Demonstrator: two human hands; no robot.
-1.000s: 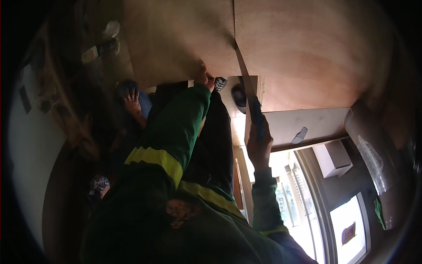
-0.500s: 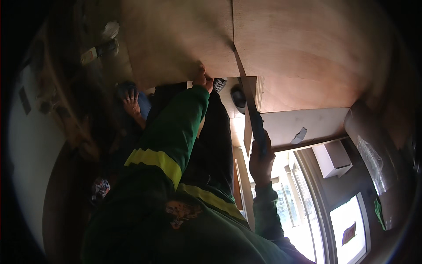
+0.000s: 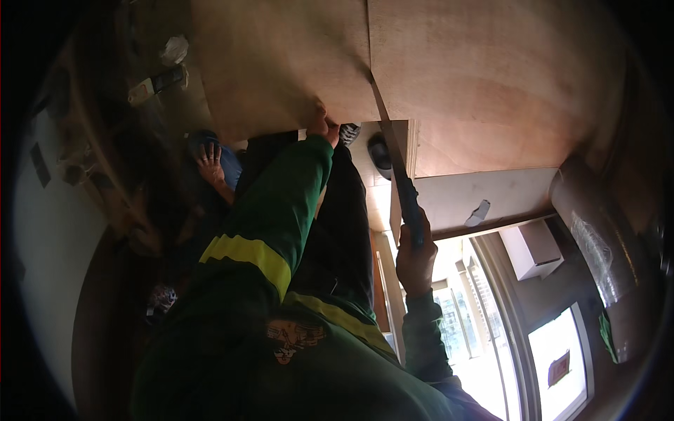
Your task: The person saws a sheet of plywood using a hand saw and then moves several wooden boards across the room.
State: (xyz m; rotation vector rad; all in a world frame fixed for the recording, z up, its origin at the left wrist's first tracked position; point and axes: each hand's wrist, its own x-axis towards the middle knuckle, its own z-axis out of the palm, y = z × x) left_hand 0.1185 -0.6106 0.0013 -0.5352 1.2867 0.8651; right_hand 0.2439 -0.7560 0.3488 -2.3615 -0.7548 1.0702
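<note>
A broad plywood sheet [image 3: 491,91] spans the top of the view, with a thin straight cut running away from me through it. In my right hand [image 3: 415,263] is the blue handle of a handsaw [image 3: 394,151], fingers closed round it. The saw's blade slants up and away, its far end in the cut. My left hand [image 3: 324,128] grips the sheet's near edge left of the blade, thumb on top; its other fingers are partly hidden. Both my sleeves are green, the left one with a yellow band.
Another person's hand [image 3: 210,163] rests on a blue-clad knee to the left. Beneath the sheet's edge are a dark shoe [image 3: 380,156] and a patterned shoe [image 3: 349,133]. A large wrapped roll [image 3: 597,245] stands at the right, near a white box [image 3: 530,250] and a bright doorway.
The saw, my right hand and the plywood's cut appear very slightly further left, much as the whole view shifts. Both my hands keep their grips.
</note>
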